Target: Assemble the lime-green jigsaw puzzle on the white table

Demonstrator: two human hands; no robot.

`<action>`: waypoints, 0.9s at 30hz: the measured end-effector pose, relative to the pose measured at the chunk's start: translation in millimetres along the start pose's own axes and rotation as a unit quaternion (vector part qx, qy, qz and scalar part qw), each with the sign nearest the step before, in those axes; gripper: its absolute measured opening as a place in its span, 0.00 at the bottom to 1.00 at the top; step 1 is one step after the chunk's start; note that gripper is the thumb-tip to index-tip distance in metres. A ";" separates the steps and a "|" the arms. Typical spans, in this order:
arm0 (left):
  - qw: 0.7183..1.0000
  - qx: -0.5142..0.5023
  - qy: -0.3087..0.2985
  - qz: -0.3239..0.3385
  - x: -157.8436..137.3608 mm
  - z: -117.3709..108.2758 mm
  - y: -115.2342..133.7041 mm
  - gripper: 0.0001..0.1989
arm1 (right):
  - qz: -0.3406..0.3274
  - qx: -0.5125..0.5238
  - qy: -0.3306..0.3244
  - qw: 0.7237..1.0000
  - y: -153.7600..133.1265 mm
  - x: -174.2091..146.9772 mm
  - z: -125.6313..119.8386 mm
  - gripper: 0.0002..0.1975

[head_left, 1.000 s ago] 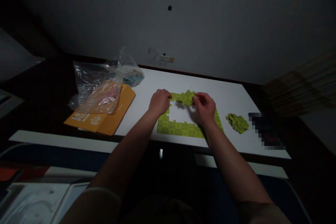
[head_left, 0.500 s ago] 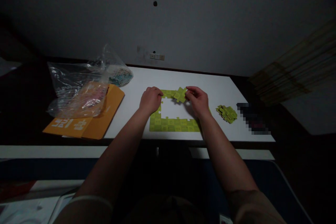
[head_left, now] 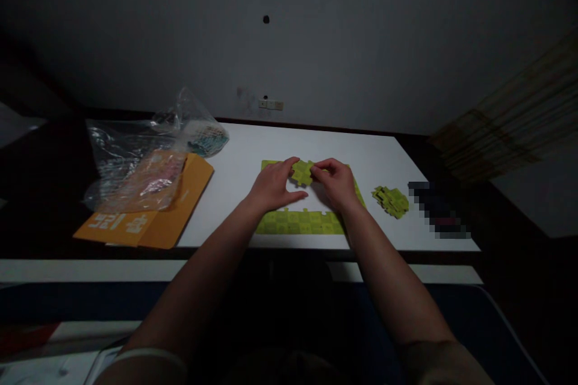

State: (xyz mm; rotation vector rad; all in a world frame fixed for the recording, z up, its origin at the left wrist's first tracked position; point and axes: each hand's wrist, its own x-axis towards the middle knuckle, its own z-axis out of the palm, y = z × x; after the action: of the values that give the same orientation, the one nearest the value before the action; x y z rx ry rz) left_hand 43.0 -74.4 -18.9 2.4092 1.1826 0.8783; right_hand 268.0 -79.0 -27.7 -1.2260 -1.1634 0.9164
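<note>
A green jigsaw frame (head_left: pixel 298 222) lies on the white table, its middle showing bare tabletop. My right hand (head_left: pixel 338 183) pinches a green puzzle piece (head_left: pixel 301 173) over the far part of the frame. At the left of the piece, my left hand (head_left: pixel 271 185) has its thumb and fingers spread, the fingertips at the piece's edge. The left side of the frame is mostly hidden under my left hand. A loose pile of green puzzle pieces (head_left: pixel 391 201) sits to the right of my right hand.
On the left of the table (head_left: pixel 361 147) lie an orange cardboard package (head_left: pixel 192 192) and a clear plastic bag (head_left: pixel 135 132) with a teal-patterned item. A blurred dark object (head_left: pixel 438 210) rests at the right edge. A wall with a socket (head_left: pixel 271 104) stands behind.
My left hand has left the frame's far left corner and moved right, opening beside the held piece. My right hand has shifted slightly left with the piece. The view has tilted slightly up.
</note>
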 end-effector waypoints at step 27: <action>0.978 0.085 0.096 -0.162 1.5 -15.5 -12.2 0.36 | -0.154 -0.386 0.015 0.909 -53.9 -17.7 -113.9 0.18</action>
State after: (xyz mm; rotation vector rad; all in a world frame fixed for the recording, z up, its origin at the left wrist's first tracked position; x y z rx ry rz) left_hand 26.4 -65.7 -12.9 2.1990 1.7281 0.9507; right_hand 371.9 -128.1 27.1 -1.5939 -1.7166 0.1736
